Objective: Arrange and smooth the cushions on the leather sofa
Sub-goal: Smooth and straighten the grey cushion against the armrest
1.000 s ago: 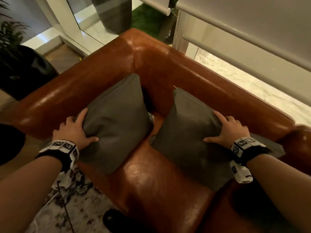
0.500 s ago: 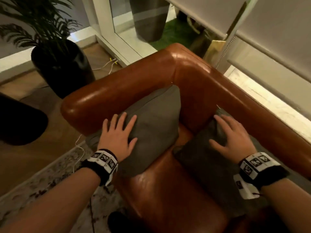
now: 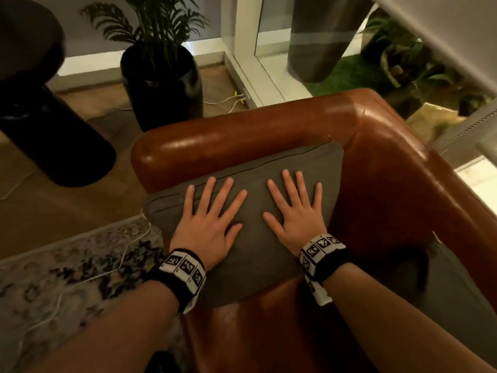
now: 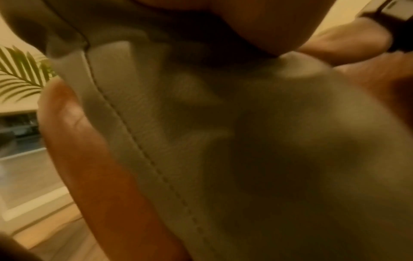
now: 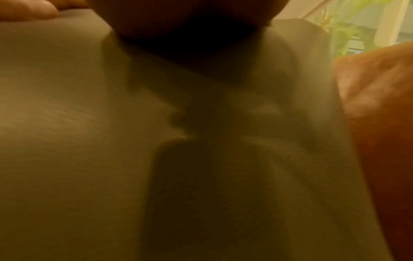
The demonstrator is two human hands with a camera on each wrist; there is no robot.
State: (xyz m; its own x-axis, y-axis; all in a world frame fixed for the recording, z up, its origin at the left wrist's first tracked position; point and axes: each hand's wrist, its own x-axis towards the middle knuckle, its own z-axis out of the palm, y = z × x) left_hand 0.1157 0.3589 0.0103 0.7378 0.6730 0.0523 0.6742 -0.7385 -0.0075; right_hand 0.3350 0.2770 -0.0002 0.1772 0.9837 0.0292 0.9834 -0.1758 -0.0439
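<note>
A grey cushion (image 3: 252, 238) leans against the armrest of the brown leather sofa (image 3: 390, 168). Both my hands lie flat on its face, fingers spread and straight: the left hand (image 3: 212, 208) on its left half, the right hand (image 3: 293, 205) on its right half. A second grey cushion (image 3: 451, 289) lies along the sofa's back at the right, touched by neither hand. The left wrist view shows blurred grey cushion fabric (image 4: 245, 150) with its stitched seam beside orange leather. The right wrist view is filled with the same fabric (image 5: 89, 141).
A black planter with a palm (image 3: 164, 84) stands on the floor behind the armrest. A large dark round object (image 3: 40, 103) stands at the left. White cables (image 3: 126, 251) run over the patterned rug (image 3: 61, 281). A glass door and roller blinds are behind the sofa.
My right hand left the right cushion and moved onto the left one beside my left hand. Both hands went from curled at the cushions' edges to flat. The view swung left.
</note>
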